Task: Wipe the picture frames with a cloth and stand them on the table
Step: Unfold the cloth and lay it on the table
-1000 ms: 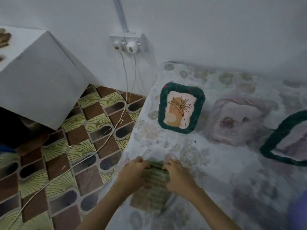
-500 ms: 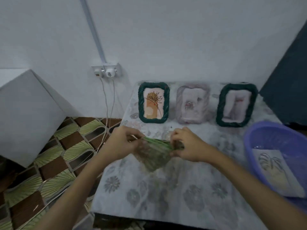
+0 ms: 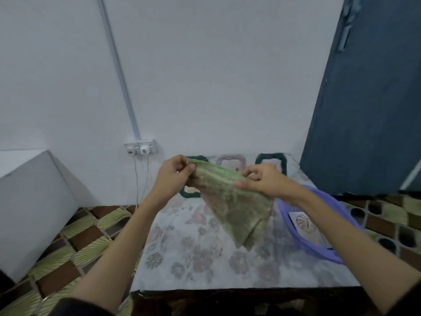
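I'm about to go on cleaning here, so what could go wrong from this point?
The cloth hangs from the left hand and right hand right in front of three frames propped against the wall; a swing might tip them. The basin overhangs the table edge, so an elbow could knock it off.

A green cloth (image 3: 230, 199), faded and mottled with a brighter green band along its top edge, hangs in the air above the table (image 3: 205, 252), stretched between its two upper corners and drooping to a folded point at the lower right. Behind it three picture frames stand upright in a row at the table's far edge against the wall. The left frame (image 3: 191, 194) has a dark green rim and is mostly hidden by the cloth. The middle frame (image 3: 230, 161) is pale pinkish. The right frame (image 3: 272, 158) is dark green with a light picture inside. The table wears a pale floral covering.
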